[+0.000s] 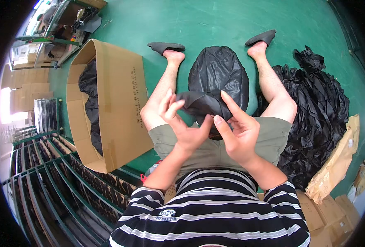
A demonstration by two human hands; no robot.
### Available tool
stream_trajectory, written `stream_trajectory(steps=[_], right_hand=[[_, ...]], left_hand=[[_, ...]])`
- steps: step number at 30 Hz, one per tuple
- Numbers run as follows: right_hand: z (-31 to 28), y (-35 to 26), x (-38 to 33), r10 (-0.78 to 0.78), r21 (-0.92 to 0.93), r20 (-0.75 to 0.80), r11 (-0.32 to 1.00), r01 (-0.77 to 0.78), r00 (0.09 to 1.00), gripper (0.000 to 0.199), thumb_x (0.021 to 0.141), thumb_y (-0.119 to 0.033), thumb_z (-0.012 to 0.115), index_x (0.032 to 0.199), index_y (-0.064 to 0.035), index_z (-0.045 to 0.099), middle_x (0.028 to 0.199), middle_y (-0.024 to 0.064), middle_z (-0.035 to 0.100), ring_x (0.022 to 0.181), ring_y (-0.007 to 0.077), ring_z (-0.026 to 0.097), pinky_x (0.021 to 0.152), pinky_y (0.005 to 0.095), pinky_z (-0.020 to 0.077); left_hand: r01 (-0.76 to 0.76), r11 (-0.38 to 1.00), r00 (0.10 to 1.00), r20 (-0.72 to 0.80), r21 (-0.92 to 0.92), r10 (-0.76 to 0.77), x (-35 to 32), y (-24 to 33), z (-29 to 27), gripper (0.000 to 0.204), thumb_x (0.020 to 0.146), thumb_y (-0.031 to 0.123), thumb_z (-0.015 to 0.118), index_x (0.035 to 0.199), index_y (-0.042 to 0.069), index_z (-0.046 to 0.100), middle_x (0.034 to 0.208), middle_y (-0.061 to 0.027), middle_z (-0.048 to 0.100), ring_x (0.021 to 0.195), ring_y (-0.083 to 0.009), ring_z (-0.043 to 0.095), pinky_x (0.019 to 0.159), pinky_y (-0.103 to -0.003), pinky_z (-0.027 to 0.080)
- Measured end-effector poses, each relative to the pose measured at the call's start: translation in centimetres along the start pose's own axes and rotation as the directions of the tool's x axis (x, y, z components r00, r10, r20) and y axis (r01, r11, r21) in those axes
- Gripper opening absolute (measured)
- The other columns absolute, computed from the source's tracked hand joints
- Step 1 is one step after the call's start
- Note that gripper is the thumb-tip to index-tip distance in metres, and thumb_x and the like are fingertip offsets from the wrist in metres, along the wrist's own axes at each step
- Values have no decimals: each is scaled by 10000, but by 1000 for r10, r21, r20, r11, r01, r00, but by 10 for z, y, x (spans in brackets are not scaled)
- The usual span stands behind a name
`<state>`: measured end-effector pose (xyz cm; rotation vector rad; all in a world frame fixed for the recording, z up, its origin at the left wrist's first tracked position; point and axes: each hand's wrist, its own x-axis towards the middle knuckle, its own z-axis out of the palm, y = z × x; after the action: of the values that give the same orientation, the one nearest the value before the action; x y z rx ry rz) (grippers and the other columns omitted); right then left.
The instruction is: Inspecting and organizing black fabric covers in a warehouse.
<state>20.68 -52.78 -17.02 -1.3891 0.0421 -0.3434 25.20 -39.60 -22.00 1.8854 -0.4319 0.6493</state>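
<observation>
Head view, frame centre: left hand (178, 123) and right hand (236, 131) each keep a pinching grip on the black bag (217, 78), spreading its mouth apart above the lap, cardboard box (116, 103) open at left.

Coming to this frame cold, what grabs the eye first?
Both hands, left hand and right hand, pinch the mouth of a stuffed black plastic bag at centre, between the seated person's legs. A heap of black bags lies at right; an open cardboard box at left.
</observation>
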Motion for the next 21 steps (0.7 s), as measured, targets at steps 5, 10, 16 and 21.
stream_trajectory(steps=[5, 10, 16, 21], right_hand=[[-21, -9, 3, 29, 33, 134, 999, -34, 991, 547, 804, 83, 619, 1340, 59, 515, 1122, 146, 661, 994, 142, 630, 867, 270, 500], [-44, -11, 11, 75, -126, 152, 990, -56, 986, 523, 787, 78, 611, 1305, 22, 566, 983, 119, 708, 849, 90, 643, 768, 238, 506], [-73, -24, 21, 344, -548, 440, 835, -56, 830, 524, 646, -1, 744, 1163, -75, 701, 542, 3, 545, 477, 34, 440, 462, 229, 323], [-65, -16, 32, -30, -479, 514, 820, 315, 857, 295, 648, -115, 756, 941, -77, 752, 563, 93, 584, 491, 278, 530, 526, 373, 432]], left_hand=[[9, 992, 878, 476, -126, 52, 45, 2, -12, 534, 592, -88, 705, 1112, 10, 633, 1070, -124, 664, 1013, -296, 640, 885, -379, 511], [14, 991, 876, 479, -130, 51, 46, -6, -26, 493, 661, -134, 598, 1118, 32, 682, 987, -139, 691, 902, -263, 679, 790, -322, 531], [477, 878, 392, 904, -39, -173, 62, 41, -42, 250, 790, 0, 685, 1036, 38, 653, 538, -30, 494, 473, -90, 459, 476, -266, 354], [498, 864, 306, 947, -72, -97, 71, 44, -39, 163, 838, 59, 666, 990, 13, 632, 531, -28, 426, 475, -85, 374, 463, -269, 288]])
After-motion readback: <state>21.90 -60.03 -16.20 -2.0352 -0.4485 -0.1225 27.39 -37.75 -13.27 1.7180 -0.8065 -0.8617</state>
